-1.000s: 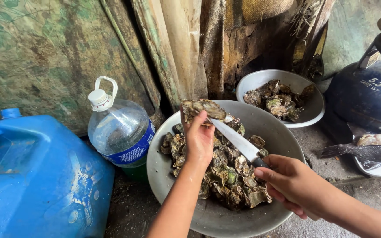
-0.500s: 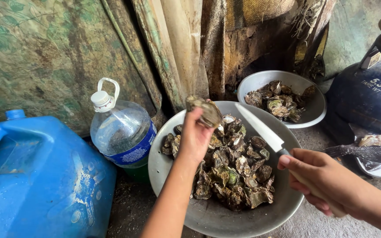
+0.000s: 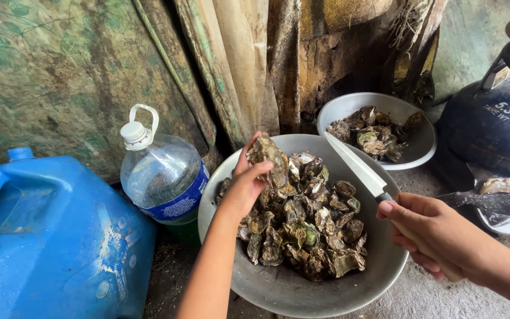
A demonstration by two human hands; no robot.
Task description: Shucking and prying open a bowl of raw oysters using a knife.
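Note:
My left hand [image 3: 244, 186] grips a rough grey-green oyster [image 3: 271, 158], held on edge over the far left part of a large metal basin [image 3: 278, 289]. The basin holds a heap of oysters [image 3: 305, 227]. My right hand [image 3: 429, 233] is closed on the handle of a knife [image 3: 356, 166]. Its pale blade points up and to the left above the basin's right side, apart from the held oyster.
A smaller metal bowl [image 3: 417, 150] with several oysters stands behind the basin. A clear water bottle [image 3: 162, 171] and a blue plastic jerrycan [image 3: 48, 236] stand at the left. A dark blue gas cylinder [image 3: 491, 130] and a fish on a plate [image 3: 503, 201] are at the right.
The knife blade has come away from the oyster and swung to the right. My left hand has turned the oyster on edge and lowered it toward the heap.

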